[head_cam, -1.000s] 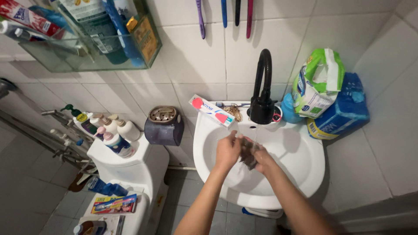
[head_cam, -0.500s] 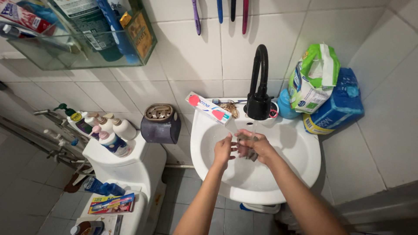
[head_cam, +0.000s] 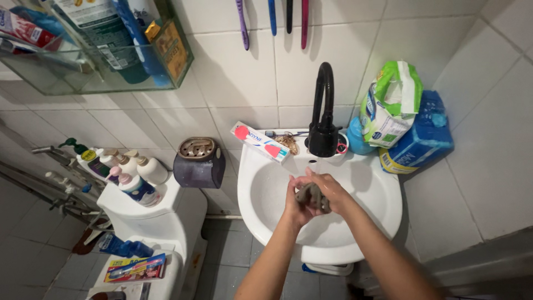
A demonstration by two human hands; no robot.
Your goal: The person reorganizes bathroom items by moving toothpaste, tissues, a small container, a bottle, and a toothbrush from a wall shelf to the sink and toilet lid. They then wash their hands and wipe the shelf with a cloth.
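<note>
Cloth, dark and wadded, sits squeezed between our left hand and right hand, fingers of both curled tight around it, over the white sink.

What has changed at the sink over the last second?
The water stream under the black faucet is no longer visible. The left hand and right hand, half a second ago spread apart around the dark wet cloth, have closed together on it, squeezing it above the white basin. The toothpaste box on the rim stayed put.
</note>
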